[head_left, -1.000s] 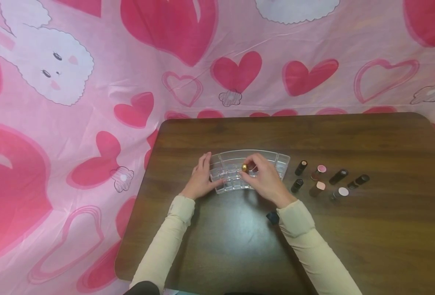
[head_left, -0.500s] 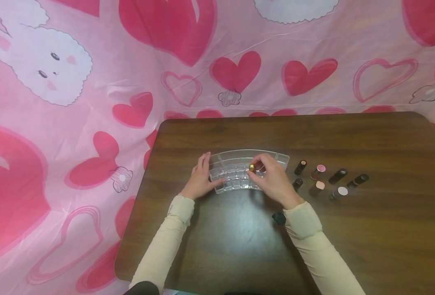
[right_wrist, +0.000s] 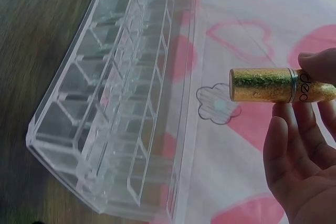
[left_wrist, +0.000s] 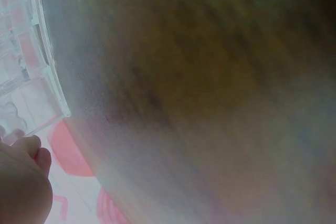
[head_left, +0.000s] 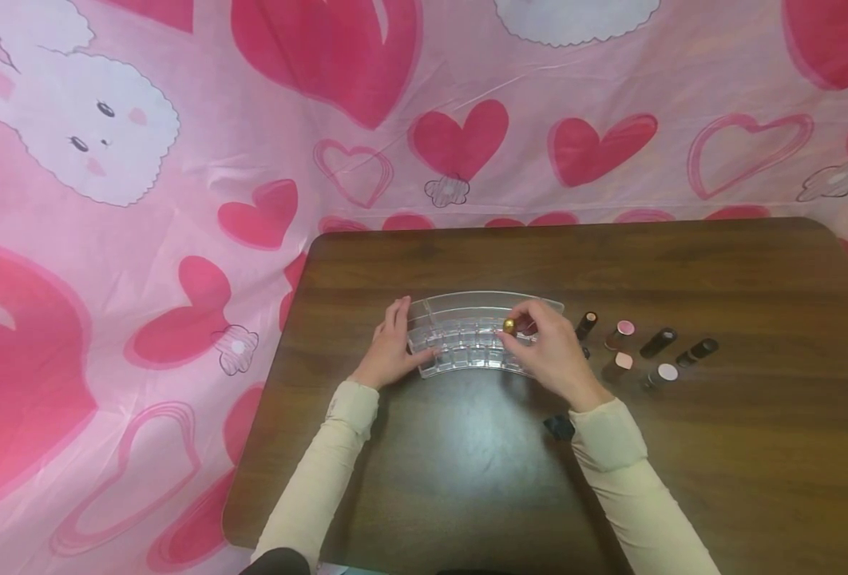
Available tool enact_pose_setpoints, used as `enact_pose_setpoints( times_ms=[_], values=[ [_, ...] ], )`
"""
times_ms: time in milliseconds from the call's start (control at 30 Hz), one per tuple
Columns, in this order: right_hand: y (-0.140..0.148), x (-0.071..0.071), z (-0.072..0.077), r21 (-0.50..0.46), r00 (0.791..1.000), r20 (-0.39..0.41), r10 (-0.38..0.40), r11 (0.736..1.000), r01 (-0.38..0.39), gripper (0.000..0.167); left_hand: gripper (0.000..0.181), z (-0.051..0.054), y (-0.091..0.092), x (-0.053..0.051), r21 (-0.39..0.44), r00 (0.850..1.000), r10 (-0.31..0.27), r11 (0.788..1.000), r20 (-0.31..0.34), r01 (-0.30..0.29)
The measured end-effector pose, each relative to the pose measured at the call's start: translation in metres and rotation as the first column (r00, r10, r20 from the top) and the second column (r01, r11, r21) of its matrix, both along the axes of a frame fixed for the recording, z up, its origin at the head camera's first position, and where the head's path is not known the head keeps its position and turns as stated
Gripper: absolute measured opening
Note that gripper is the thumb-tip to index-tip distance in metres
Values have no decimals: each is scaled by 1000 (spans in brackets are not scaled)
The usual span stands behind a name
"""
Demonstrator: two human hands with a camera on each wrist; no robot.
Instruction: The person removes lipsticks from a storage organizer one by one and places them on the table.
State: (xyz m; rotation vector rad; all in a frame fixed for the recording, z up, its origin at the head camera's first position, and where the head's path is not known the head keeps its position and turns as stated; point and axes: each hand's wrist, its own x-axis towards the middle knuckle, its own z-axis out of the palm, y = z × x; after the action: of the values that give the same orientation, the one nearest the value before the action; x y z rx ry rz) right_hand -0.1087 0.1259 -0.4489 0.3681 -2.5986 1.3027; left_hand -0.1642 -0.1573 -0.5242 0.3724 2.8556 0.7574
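Observation:
A clear plastic organizer point(head_left: 460, 339), curved and split into small compartments, sits on the table. Its left end is touched by my left hand point(head_left: 386, 355), whose fingers lie along the side while the thumb extends over the front part. My right hand point(head_left: 549, 355) pinches a gold glittery lipstick tube point(right_wrist: 262, 85) between thumb and fingers. In the head view the lipstick appears over the organizer's right part. The right wrist view has the tube apart from the compartment walls, with dark lettering near the thumb. Only a bit of my left hand point(left_wrist: 23, 182) enters the left wrist view.
Right of the organizer stand several cosmetic tubes, among them a pink-topped one point(head_left: 621, 334), a peach-capped one point(head_left: 618, 366), a pale-capped one point(head_left: 664, 375) and a black one point(head_left: 697, 352). A black object point(head_left: 559, 427) lies beside my right sleeve. Heart-print fabric point(head_left: 460, 136) hangs behind the table.
My right hand has moved to the right along the organizer, carrying the gold lipstick tube. It now partly covers the nearest black tubes. My left hand has stayed in place.

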Motion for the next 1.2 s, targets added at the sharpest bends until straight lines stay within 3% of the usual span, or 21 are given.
enact_pose_setpoints(
  times_ms=[433,800,1200],
  values=[
    [18,4,-1,-8,996,-64,-57,998,56,30,112,-1,-1,-1,19,999,-21,1000,-28,21],
    [35,9,0,-37,991,-65,-118,993,115,30,110,-2,-1,-2,10,999,-29,1000,-22,29],
    [57,18,5,-18,983,30,-183,983,184,30,111,3,0,1,14,1000,-18,1000,-8,18]
  ],
)
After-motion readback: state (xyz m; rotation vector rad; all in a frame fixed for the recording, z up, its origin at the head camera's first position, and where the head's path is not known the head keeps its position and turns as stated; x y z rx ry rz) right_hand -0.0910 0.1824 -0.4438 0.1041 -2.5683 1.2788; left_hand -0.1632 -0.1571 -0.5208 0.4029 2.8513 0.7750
